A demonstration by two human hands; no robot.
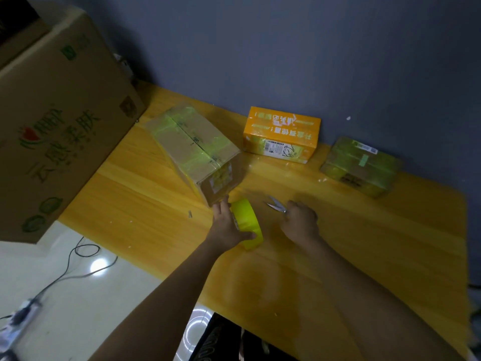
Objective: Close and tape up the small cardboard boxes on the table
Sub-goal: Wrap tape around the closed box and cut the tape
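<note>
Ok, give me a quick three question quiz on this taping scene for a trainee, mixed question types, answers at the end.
1. True or false: the left hand holds the tape roll.
2. Which tool is at the right hand? A) knife B) scissors C) marker
3. How many small boxes sit on the table?

Key: 1. True. 2. B. 3. Three: the brown box nearest the left hand, the orange box by the wall, and the taped box to the right.
</note>
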